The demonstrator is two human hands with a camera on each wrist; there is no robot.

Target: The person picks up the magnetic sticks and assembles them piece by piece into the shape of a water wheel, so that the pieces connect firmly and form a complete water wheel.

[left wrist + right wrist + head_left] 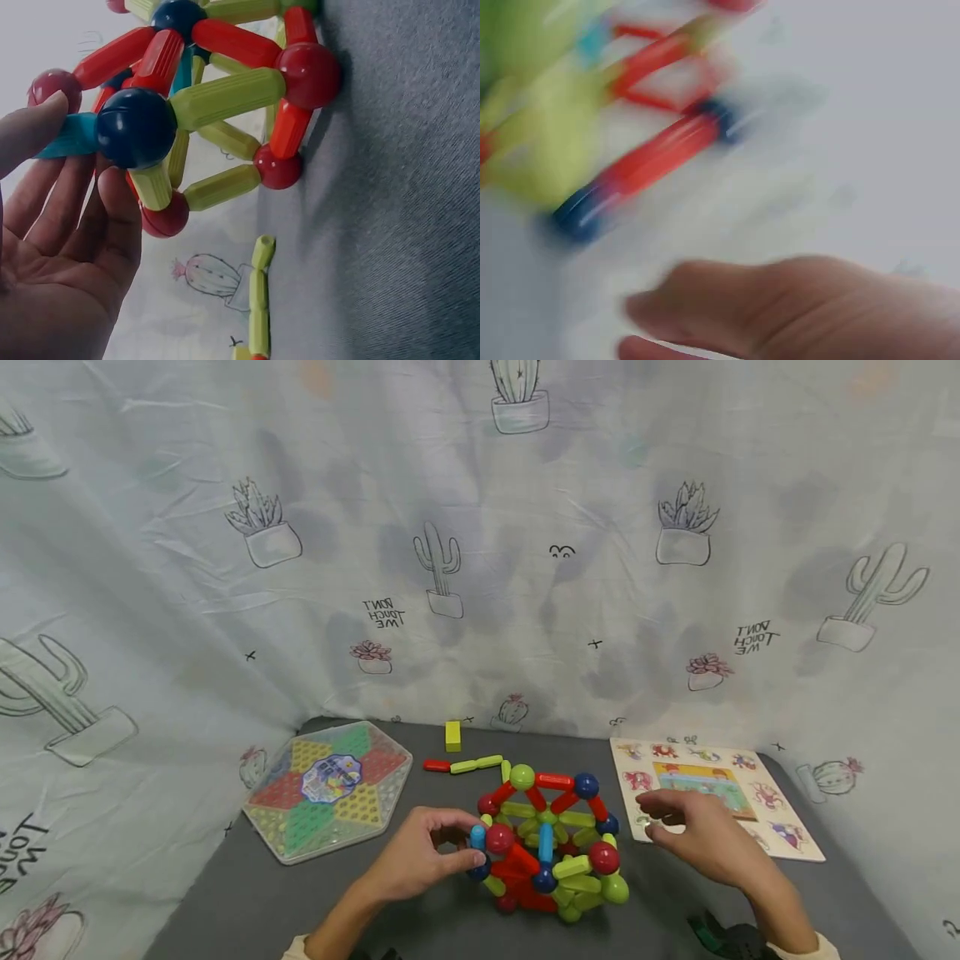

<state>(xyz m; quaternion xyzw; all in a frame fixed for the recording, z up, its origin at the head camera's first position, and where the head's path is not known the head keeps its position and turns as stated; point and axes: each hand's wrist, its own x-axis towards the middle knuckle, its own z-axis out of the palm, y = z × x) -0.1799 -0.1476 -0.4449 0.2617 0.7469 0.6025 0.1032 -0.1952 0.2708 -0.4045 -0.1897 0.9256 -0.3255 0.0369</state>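
A magnetic ball-and-stick structure [536, 885] stands on the grey table, built of red, green and light blue sticks with red, green and dark blue balls. My left hand [426, 853] is at its left side. In the left wrist view, the thumb and fingers pinch a light blue stick [75, 135] whose end meets a dark blue ball [135, 127]. To the right of the structure, my right hand [701, 835] hangs in the air, fingers loosely bent with nothing between them. The right wrist view is blurred and shows that hand apart from the structure.
Behind the structure lie a row of loose red and green sticks [476, 764] and a yellow block [453, 737]. A star-patterned Chinese checkers box [303, 835] lies at left, and a picture board [633, 768] at back right. A cactus-print cloth [480, 568] hangs behind the table.
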